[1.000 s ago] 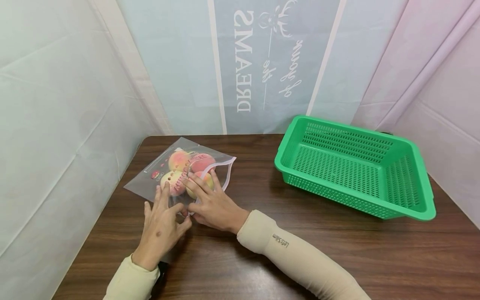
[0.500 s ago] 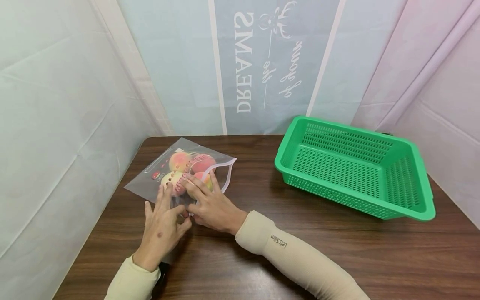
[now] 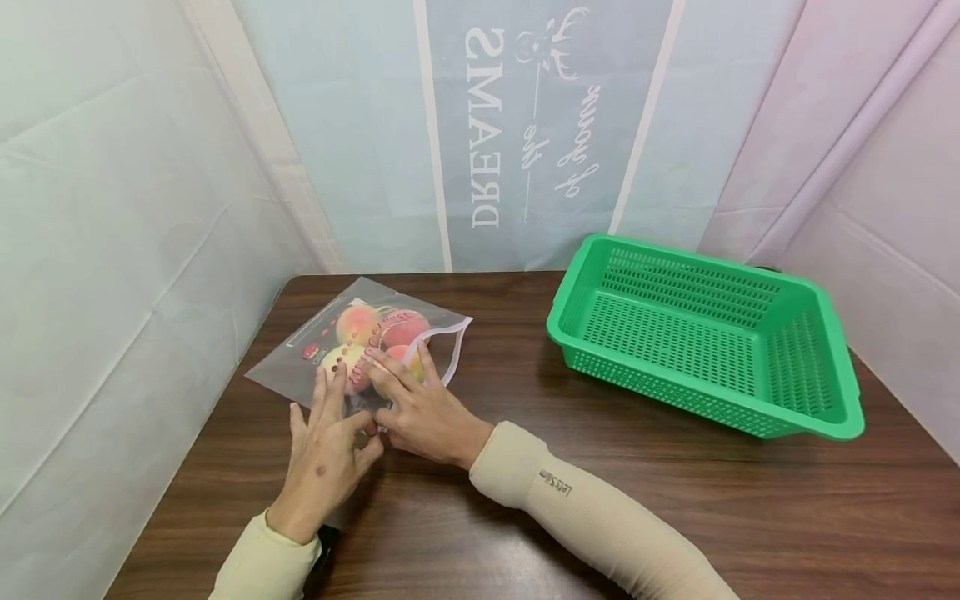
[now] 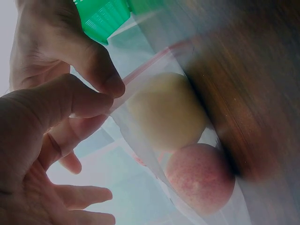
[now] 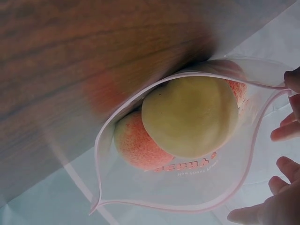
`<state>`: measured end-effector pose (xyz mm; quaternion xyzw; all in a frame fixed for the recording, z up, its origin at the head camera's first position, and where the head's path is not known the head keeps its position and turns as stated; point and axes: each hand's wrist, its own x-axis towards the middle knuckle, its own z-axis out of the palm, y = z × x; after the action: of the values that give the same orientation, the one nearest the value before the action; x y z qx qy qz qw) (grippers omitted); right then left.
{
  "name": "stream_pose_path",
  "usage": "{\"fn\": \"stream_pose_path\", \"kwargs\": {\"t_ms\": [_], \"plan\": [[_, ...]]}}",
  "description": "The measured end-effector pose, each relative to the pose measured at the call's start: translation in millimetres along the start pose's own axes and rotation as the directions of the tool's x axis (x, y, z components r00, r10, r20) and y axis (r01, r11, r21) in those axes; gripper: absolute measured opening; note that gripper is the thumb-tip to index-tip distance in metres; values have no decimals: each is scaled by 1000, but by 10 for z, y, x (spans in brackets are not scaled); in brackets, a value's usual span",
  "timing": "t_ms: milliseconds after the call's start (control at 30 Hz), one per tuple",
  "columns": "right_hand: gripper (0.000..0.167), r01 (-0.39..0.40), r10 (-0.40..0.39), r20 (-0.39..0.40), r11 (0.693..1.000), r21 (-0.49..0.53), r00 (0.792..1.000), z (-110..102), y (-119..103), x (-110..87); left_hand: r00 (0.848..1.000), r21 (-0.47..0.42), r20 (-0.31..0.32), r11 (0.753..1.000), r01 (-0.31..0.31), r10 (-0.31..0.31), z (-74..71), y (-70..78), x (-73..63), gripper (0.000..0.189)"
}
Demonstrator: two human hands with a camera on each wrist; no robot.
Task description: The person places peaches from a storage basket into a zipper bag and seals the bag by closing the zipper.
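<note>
A clear printed zip bag with several peaches inside lies on the left part of the table. Thumb and fingertips of my left hand pinch the near corner of its zip edge. My right hand pinches that edge at the same corner, its other fingers spread over the bag above a peach. In the right wrist view the bag's mouth gapes, showing a yellow peach and a redder peach. Both thumbs meet at the zip in the left wrist view, beside a pale peach.
A green perforated basket stands at the right on the dark wood table. A grey-blue printed cloth hangs behind the table. White sheeting borders the left side.
Both hands stay at the bag's corner with hardly any movement. The right hand's fingers have shifted very slightly over the bag, and the head view has moved a little.
</note>
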<state>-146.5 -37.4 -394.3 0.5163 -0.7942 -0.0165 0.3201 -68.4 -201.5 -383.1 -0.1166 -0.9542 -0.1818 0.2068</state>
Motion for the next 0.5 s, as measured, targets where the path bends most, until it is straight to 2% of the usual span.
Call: {"fn": "stream_pose_path", "kwargs": {"t_ms": [500], "plan": [[22, 1, -1, 14, 1000, 0, 1000, 22, 55, -6, 999, -16, -28, 999, -28, 28, 6, -2, 3, 30]]}}
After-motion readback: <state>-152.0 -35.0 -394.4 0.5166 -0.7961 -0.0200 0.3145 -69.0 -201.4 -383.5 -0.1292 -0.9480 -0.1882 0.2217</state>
